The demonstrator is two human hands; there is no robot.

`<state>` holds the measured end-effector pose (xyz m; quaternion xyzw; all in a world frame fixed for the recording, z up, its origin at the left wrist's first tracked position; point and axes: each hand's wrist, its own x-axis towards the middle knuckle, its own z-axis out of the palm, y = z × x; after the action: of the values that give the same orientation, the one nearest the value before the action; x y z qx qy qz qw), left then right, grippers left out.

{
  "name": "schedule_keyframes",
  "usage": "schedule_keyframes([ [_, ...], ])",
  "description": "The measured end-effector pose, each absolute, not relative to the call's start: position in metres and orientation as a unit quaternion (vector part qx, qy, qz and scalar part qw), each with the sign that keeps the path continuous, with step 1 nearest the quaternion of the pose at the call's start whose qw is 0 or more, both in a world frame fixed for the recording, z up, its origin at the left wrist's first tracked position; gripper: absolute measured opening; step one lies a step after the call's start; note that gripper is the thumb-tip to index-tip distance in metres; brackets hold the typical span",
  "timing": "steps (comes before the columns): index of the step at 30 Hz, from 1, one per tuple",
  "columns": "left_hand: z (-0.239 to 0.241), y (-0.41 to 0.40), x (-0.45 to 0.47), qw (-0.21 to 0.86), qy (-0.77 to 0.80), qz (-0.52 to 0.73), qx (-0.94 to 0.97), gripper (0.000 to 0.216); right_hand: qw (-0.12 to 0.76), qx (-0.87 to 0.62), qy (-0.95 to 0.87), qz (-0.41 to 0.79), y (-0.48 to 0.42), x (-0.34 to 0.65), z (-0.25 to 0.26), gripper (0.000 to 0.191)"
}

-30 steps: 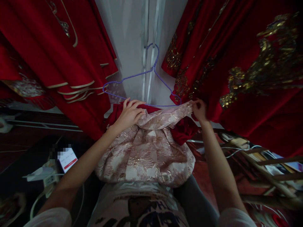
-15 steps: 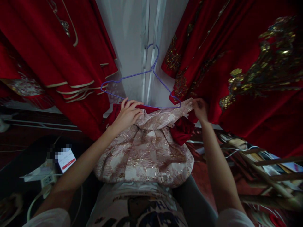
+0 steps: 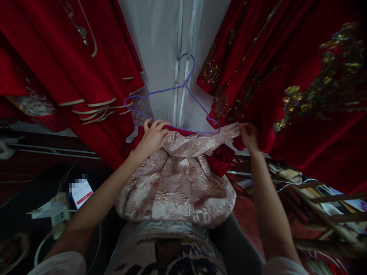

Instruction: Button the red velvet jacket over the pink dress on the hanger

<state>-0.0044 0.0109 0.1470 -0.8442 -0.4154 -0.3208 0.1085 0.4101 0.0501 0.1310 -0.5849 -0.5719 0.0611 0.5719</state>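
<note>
A pale pink brocade skirt (image 3: 186, 191) with gold thread is spread across my lap, gathered below a flat waistband (image 3: 197, 145). My left hand (image 3: 155, 137) is curled over the left part of the waistband, its fingers reaching the lower bar of a purple hanger (image 3: 172, 88). At the far right, my right hand (image 3: 249, 135) pinches the band's end and holds it stretched out sideways. The hanger stands above the skirt with its hook at the top. Dark red cloth (image 3: 222, 158) shows behind and beside the band; how it joins the skirt is hidden.
Red garments with pale trim (image 3: 94, 76) hang at left, and red ones with gold sequins (image 3: 304, 95) at right. A lit phone (image 3: 82, 193) and a power strip (image 3: 60, 221) with cables lie at lower left. Wooden bars (image 3: 329, 217) and papers are at lower right.
My right hand has moved slightly right and down, drawing the band's end further out. My left hand stays on the waistband. The view has shifted a little.
</note>
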Motion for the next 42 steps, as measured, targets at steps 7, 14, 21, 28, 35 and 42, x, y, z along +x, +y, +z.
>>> schedule_keyframes([
  [7, 0.147, 0.009, 0.000, 0.087, -0.426, -0.314, -0.844, 0.020, 0.563, -0.591, -0.549, 0.180, 0.042, 0.415, 0.138, 0.045],
  [14, 0.149, 0.007, 0.003, 0.078, -0.433, -0.310, -0.843, 0.021, 0.138, -0.438, -0.792, 0.403, -0.043, 0.375, 0.173, 0.094],
  [21, 0.148, 0.008, 0.004, 0.061, -0.433, -0.316, -0.842, 0.022, 0.168, -0.587, -0.751, 0.251, -0.054, 0.377, 0.156, 0.052],
  [28, 0.150, 0.001, 0.005, 0.063, -0.451, -0.311, -0.834, 0.022, 0.371, -0.493, -0.733, 0.286, -0.016, 0.359, 0.164, 0.040],
  [35, 0.148, -0.001, 0.005, 0.073, -0.451, -0.317, -0.831, 0.023, 0.482, -0.638, -0.574, 0.176, 0.023, 0.388, 0.121, 0.052],
  [42, 0.148, -0.003, 0.003, 0.083, -0.450, -0.321, -0.829, 0.023, 0.411, -0.666, -0.620, 0.057, 0.050, 0.408, 0.112, 0.049],
])
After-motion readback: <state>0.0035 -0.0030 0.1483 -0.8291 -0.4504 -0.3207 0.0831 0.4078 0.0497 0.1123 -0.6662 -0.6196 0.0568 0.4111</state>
